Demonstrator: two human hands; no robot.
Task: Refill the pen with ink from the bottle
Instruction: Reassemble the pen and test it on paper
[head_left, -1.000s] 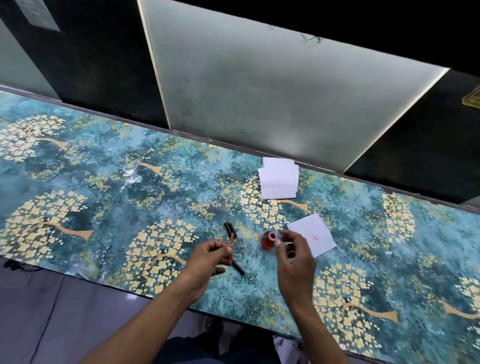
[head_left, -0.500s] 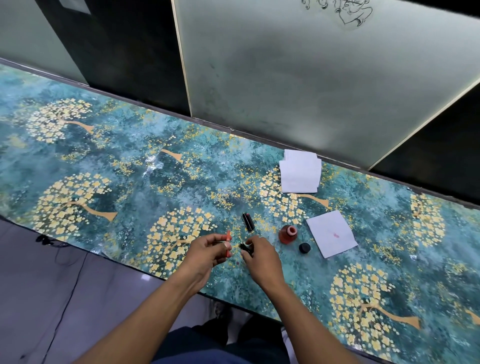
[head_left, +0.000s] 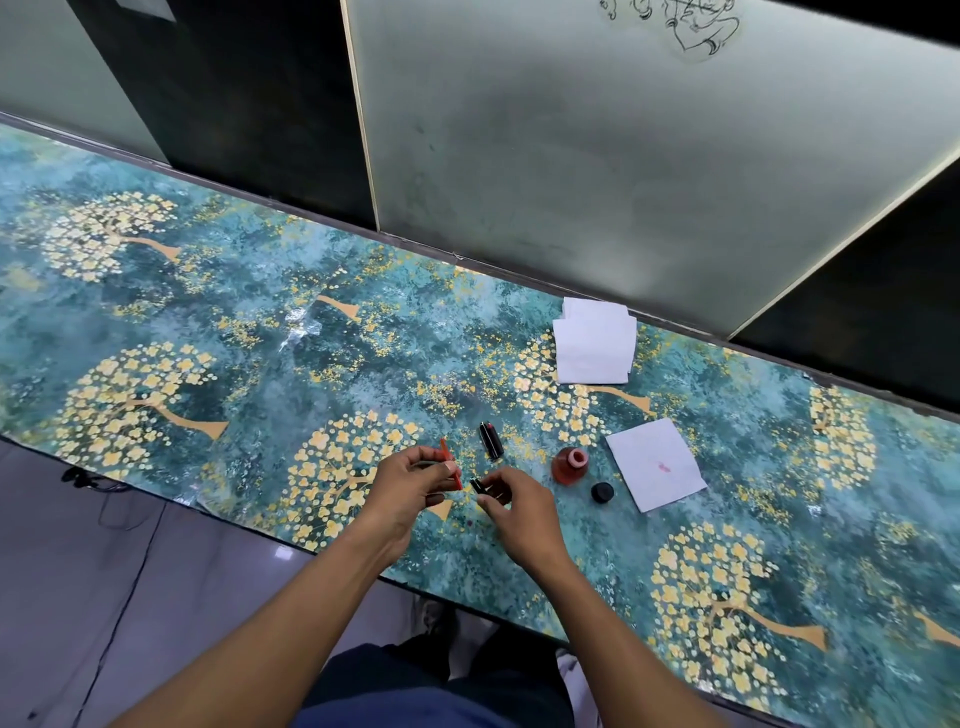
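Left hand (head_left: 410, 480) pinches a thin red pen part (head_left: 451, 464); right hand (head_left: 511, 501) grips a short black pen section (head_left: 480, 487), tips nearly meeting. Open red ink bottle (head_left: 570, 464) stands just right of the hands, its black cap (head_left: 602, 492) beside it, a black pen cap (head_left: 491, 440) behind. Stained paper (head_left: 655, 464) further right. Teal floral table (head_left: 260, 364); near edge close under the wrists.
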